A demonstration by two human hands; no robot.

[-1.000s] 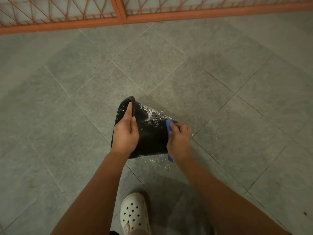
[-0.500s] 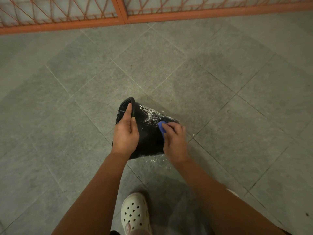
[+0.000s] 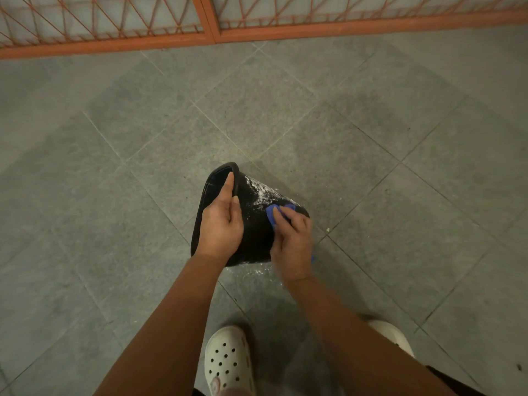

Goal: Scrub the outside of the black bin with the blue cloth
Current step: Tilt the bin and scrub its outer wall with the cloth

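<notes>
We see the black bin (image 3: 254,232) lying tipped on its side on the grey tiled floor (image 3: 371,167), just below the middle of the view. Its mouth faces nine o'clock and its base points to three o'clock.

The left hand (image 3: 220,227) grips the bin's rim. The index finger lies straight along the edge toward twelve o'clock, and the thumb rests on the outer wall.

The right hand (image 3: 291,247), slightly blurred, has its fingers curled over the blue cloth (image 3: 271,214) and presses it against the outer wall near the base. A small blue corner also shows at the hand's four o'clock.

White suds (image 3: 263,191) streak the wall at the cloth's eleven o'clock, and more suds speckle the tiles at the bin's six o'clock.

At six o'clock in the view we find a white perforated clog (image 3: 228,364), with a second white shoe (image 3: 391,335) at its three o'clock, partly hidden by the right forearm. An orange metal grille (image 3: 314,31) runs along the top edge at twelve o'clock.
</notes>
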